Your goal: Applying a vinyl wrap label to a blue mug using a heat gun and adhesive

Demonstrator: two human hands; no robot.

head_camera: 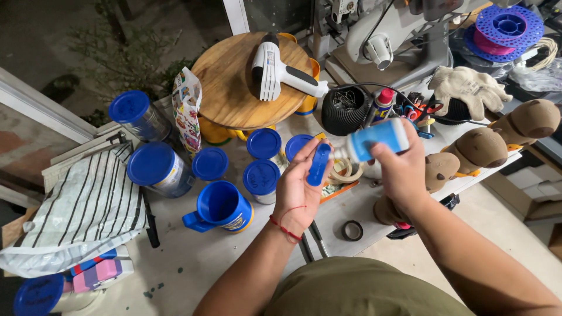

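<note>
My left hand (298, 187) holds a small flat blue plastic piece (319, 164) upright between thumb and fingers; a red string is tied round the wrist. My right hand (404, 167) grips a blue and white squeeze bottle (377, 139), tipped sideways with its nozzle touching the top of the blue piece. Both hands hover above a white table (199, 257). Just left of the left hand stands an open blue tub (221, 206) with a handle.
Several blue-lidded cans (153, 167) crowd the table's left and middle. A white heat gun (275, 70) lies on a round wooden board (234, 93). Brown plush toys (483, 146), work gloves (468, 88), a blue filament spool (508, 26), a tape roll (352, 230) and a striped bag (82, 205) surround the hands.
</note>
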